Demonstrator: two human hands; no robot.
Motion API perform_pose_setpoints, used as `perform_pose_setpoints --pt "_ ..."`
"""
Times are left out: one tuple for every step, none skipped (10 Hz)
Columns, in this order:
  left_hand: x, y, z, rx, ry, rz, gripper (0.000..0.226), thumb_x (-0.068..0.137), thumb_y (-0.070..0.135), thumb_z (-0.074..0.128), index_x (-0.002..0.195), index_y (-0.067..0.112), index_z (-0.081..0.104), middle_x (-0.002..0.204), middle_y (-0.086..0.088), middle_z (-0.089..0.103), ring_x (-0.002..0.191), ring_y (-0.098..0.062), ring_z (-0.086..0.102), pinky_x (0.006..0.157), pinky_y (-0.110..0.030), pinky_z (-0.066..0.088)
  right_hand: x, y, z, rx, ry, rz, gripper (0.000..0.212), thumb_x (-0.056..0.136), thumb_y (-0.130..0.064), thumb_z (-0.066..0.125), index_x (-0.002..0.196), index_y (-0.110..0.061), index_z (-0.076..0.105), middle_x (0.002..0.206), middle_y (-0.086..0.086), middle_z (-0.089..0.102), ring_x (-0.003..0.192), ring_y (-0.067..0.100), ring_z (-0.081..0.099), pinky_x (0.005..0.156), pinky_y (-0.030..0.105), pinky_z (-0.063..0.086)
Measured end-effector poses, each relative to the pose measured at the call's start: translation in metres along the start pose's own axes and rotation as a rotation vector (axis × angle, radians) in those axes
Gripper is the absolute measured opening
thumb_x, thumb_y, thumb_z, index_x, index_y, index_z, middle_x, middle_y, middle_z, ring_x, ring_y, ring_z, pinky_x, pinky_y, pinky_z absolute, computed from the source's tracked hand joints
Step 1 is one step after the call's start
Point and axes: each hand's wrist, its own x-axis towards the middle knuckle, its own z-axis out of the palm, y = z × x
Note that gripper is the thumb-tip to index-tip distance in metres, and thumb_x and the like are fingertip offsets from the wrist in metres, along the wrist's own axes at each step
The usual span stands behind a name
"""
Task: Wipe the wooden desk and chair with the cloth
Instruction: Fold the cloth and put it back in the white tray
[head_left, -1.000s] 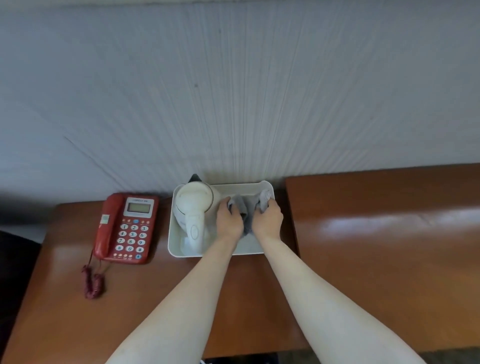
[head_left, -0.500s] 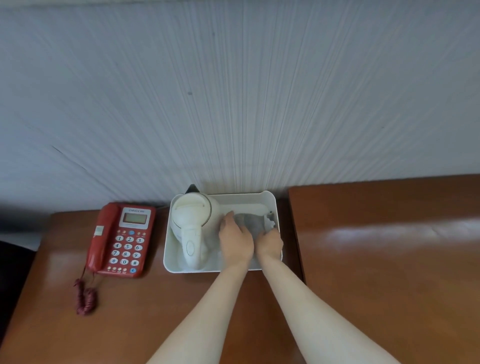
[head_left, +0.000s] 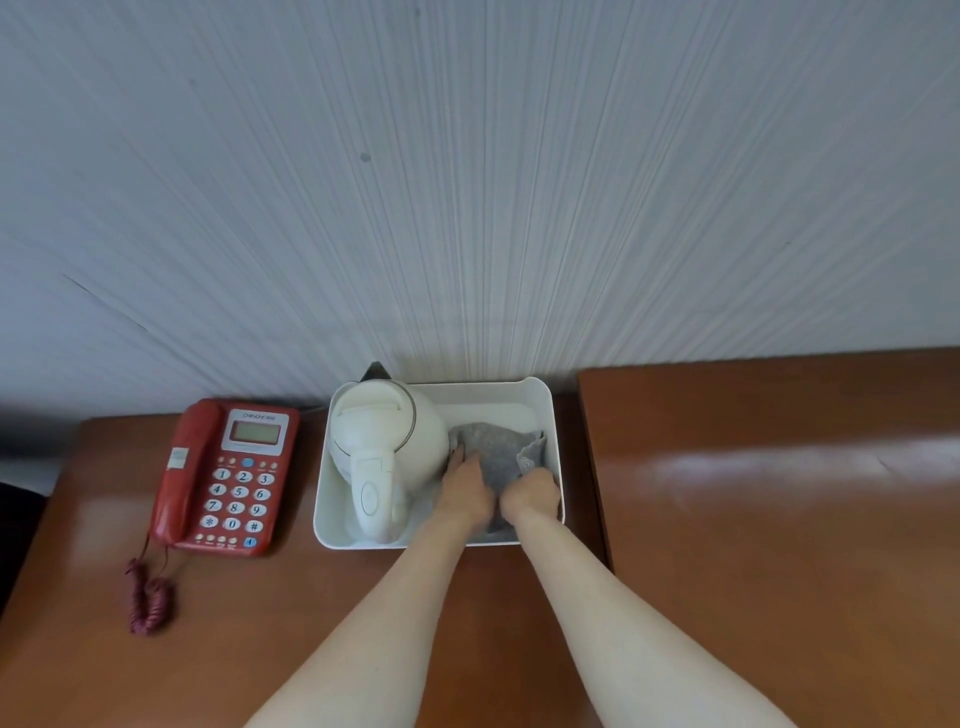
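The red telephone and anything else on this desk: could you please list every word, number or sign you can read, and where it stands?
"1 2 3 4 5 6 7 8 9 * 0 #": white keypad buttons of the red telephone.
Brand line above its display: too blurred to read.
White sticker on the handset: too small to read.
White kettle, white tray, grey cloth: no text visible.

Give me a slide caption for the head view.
Both hands, left and right, on grey cloth in white tray beside kettle.
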Motion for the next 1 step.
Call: perform_pose_setpoints --pt "-0.0025 0.0031 -0.0025 -0.015 0.029 -0.005 0.057 0.098 0.007 0.053 0.153 0.0 0.038 0.169 -0.017 0.02 0.156 -0.028 0.024 0.121 -0.033 0.027 -0.0019 -0.0013 -0.0003 -0.027 -0.006 0.011 0.035 0.095 -0.001 0.058 0.129 0.003 0.059 0.133 0.022 0.063 0.123 0.036 0.062 0.096 0.038 0.052"
